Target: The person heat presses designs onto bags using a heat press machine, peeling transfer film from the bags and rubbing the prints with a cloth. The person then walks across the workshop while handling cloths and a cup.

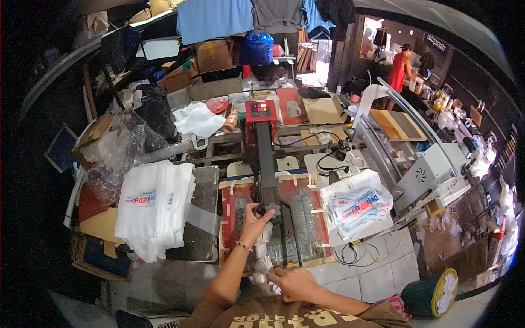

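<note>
Both my hands are at the heat press in the middle of the frame. My left hand, a bracelet at its wrist, rests against a dark knob, thumb and one finger spread apart; whether it grips, I cannot tell. My right hand, lower down, has its fingers bent beside a plastic-wrapped handle, and I cannot tell if they close on it. The press has a long black arm running up to a red control box, its lit digits too small to read. Beneath lies a flat bed, red and dark grey, scuffed, with pale tape along its edges; the arm hides its middle. White bags with blue and red print form a stack at left and a looser pile at right, partly overlapping. My brown shirt is cut off by the bottom edge, and the frame's corners sink into black.
</note>
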Demonstrator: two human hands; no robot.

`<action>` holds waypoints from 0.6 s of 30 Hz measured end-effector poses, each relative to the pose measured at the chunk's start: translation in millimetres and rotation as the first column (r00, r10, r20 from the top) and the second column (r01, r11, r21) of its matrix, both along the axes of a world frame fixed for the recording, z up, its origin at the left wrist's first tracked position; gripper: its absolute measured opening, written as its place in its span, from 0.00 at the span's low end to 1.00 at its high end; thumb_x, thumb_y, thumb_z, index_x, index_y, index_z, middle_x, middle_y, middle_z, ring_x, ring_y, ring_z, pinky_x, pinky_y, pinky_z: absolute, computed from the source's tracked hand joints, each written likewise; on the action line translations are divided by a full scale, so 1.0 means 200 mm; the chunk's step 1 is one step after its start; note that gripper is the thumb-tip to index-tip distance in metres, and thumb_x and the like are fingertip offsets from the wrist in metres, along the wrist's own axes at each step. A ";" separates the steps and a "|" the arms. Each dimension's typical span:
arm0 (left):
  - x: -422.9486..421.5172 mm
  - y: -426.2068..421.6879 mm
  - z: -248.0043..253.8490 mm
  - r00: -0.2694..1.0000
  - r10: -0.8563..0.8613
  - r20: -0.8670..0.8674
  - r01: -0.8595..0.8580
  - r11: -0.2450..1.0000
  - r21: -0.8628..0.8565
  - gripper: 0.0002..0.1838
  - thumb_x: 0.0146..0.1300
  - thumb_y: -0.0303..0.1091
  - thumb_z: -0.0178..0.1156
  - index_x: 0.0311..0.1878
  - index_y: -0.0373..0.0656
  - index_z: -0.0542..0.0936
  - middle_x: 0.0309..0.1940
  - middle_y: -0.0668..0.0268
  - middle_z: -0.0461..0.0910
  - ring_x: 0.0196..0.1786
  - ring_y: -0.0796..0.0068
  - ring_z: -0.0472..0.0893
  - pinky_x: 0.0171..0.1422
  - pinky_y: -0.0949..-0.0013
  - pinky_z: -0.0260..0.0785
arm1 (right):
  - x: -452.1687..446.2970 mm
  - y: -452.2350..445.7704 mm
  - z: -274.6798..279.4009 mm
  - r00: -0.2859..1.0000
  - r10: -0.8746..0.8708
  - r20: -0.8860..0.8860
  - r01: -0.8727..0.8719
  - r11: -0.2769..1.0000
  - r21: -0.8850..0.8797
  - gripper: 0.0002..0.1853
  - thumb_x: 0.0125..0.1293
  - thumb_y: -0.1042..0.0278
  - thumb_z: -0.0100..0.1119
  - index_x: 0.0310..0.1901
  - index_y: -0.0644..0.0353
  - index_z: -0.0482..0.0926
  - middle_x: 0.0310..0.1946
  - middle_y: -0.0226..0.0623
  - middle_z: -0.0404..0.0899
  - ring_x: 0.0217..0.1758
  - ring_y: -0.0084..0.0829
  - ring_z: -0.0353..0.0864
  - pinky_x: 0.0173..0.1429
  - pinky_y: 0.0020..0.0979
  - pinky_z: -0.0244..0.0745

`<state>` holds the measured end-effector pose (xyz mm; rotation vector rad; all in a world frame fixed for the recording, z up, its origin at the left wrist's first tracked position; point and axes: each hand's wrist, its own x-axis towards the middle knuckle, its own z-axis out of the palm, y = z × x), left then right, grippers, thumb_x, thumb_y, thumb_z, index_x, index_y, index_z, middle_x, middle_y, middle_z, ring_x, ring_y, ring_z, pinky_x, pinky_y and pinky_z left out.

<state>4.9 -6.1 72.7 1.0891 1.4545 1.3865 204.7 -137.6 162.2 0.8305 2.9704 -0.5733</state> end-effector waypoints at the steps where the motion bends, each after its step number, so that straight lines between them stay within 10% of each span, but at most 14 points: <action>1: 0.00 0.00 -0.01 1.000 0.005 -0.004 -0.005 1.000 0.006 0.37 0.56 0.46 0.75 0.60 0.39 0.65 0.35 0.70 0.69 0.34 0.80 0.68 0.38 0.73 0.67 | 0.00 0.00 0.00 1.000 -0.001 -0.015 0.001 1.000 0.001 0.30 0.38 0.65 0.73 0.49 0.56 0.76 0.40 0.41 0.80 0.37 0.45 0.85 0.37 0.44 0.81; 18: -0.03 0.05 0.02 0.999 -0.038 0.005 0.038 0.999 -0.028 0.30 0.55 0.45 0.76 0.50 0.38 0.70 0.37 0.66 0.77 0.37 0.78 0.74 0.43 0.70 0.69 | -0.03 0.00 0.00 0.997 -0.041 0.061 0.042 0.999 -0.012 0.34 0.41 0.64 0.75 0.56 0.51 0.77 0.36 0.41 0.84 0.35 0.45 0.86 0.36 0.46 0.81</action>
